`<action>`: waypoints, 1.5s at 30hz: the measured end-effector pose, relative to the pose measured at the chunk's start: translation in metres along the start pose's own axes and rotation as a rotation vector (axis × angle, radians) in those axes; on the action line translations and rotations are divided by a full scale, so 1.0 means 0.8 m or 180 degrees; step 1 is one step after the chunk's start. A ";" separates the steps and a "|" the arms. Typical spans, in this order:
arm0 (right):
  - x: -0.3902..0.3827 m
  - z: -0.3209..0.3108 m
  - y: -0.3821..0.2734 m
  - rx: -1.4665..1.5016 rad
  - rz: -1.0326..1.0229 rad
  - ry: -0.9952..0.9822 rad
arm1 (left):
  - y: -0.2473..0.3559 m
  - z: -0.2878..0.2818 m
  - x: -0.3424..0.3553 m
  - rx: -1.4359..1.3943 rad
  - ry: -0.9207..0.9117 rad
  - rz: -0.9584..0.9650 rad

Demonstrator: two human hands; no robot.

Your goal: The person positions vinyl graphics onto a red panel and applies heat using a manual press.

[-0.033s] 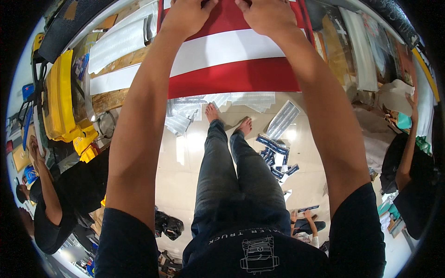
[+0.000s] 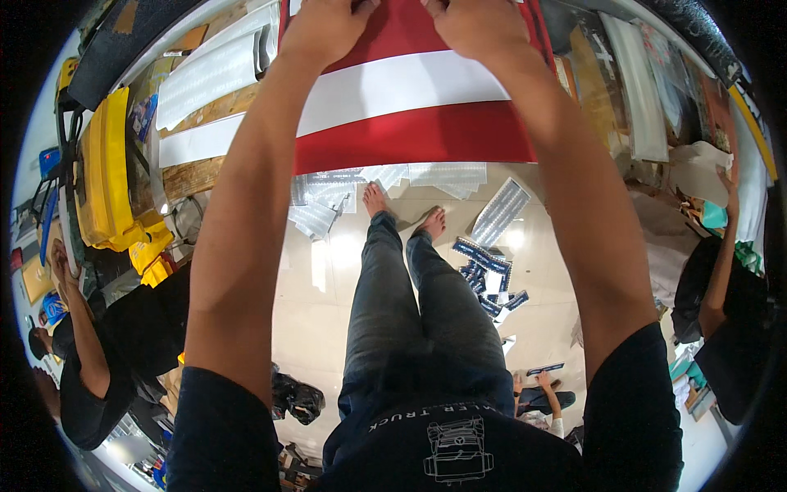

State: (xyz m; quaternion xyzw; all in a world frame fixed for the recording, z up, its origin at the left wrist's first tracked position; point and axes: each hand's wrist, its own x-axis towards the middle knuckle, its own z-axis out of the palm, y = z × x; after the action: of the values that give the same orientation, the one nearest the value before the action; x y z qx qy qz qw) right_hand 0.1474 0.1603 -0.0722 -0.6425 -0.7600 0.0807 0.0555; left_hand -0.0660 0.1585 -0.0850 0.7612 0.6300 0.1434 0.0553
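A large red sheet with a wide white band (image 2: pixel 410 131) is stretched out ahead of me, above my outstretched legs. My left hand (image 2: pixel 328 29) grips it near its top edge on the left side. My right hand (image 2: pixel 479 29) grips it close by on the right; the fingers of both hands are curled onto the sheet. The sheet's top edge is cut off by the rim of the picture. My bare feet (image 2: pixel 402 213) rest on the glossy floor just below the sheet's lower edge.
Silvery patterned strips (image 2: pixel 500 209) and dark blue strips (image 2: pixel 484 271) lie on the floor by my feet. A yellow case (image 2: pixel 106 176) and white sheets (image 2: pixel 213 74) are at the left. One person in black (image 2: pixel 98 344) sits left, another (image 2: pixel 721 287) right.
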 end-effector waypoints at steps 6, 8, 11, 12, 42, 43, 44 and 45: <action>0.016 0.030 0.062 0.0201 -0.0849 0.1230 | -0.040 0.012 -0.007 0.0254 0.0769 0.0559; 0.017 0.029 0.065 0.0302 -0.0842 0.1193 | -0.040 0.010 -0.002 0.0060 0.0576 0.0545; 0.017 0.017 0.062 0.0155 -0.0641 0.0877 | -0.023 0.000 0.003 0.0028 0.0148 -0.0006; 0.019 0.018 0.063 0.0027 -0.0655 0.0945 | -0.016 -0.004 0.004 0.0057 -0.0010 -0.0273; 0.014 0.041 -0.003 0.0053 -0.0490 0.0538 | 0.010 0.044 -0.006 0.0352 0.0532 -0.0489; 0.015 0.041 -0.001 -0.0011 -0.0486 0.0553 | 0.010 0.042 -0.004 0.0393 0.0484 -0.0510; 0.017 0.045 -0.002 0.0017 -0.0479 0.0544 | 0.008 0.039 -0.002 0.0507 0.0319 -0.0518; 0.018 0.044 0.000 0.0022 -0.0469 0.0541 | 0.012 0.028 0.000 0.0600 0.0166 -0.0520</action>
State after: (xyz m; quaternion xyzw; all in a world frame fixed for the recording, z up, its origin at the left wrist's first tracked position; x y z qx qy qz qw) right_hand 0.1386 0.1727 -0.1073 -0.5893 -0.7974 0.0243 0.1277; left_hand -0.0507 0.1584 -0.1037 0.7052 0.7018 0.0983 -0.0215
